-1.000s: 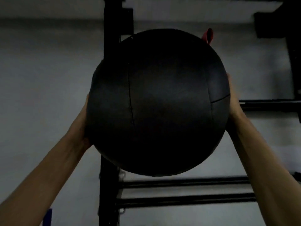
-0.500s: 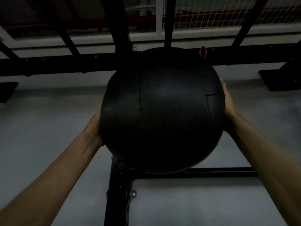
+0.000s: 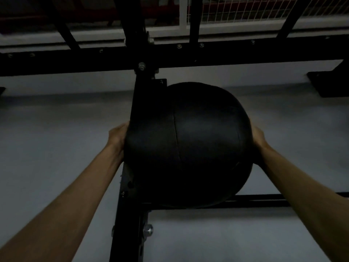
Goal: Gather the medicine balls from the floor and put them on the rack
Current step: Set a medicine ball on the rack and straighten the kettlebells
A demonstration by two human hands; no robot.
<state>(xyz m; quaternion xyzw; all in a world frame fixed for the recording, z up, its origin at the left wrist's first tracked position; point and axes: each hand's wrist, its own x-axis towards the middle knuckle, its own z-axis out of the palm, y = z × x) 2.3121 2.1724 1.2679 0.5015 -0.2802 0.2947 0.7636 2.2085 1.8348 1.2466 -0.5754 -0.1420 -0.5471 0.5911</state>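
Medicine ball (image 3: 188, 146) has shifted off rack upright (image 3: 140, 103) since last look, now just right of it, bottom at lower rail (image 3: 264, 202). I see left hand (image 3: 118, 137) fingers curved round its side; right hand (image 3: 258, 138) palm on, fingers hidden, can't tell. Not released. Floor unseen, remaining balls unknown.

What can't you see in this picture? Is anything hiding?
Head view, all very dark:
- Fingers of the left grip and right grip: hidden behind the medicine ball.
- Whether the ball sits on the lower rail: the ball's underside covers that spot.
- Any writing on the ball: too dark to tell.
- Both arms: cut off by the picture's edges.
- Other balls and the floor: outside the picture.
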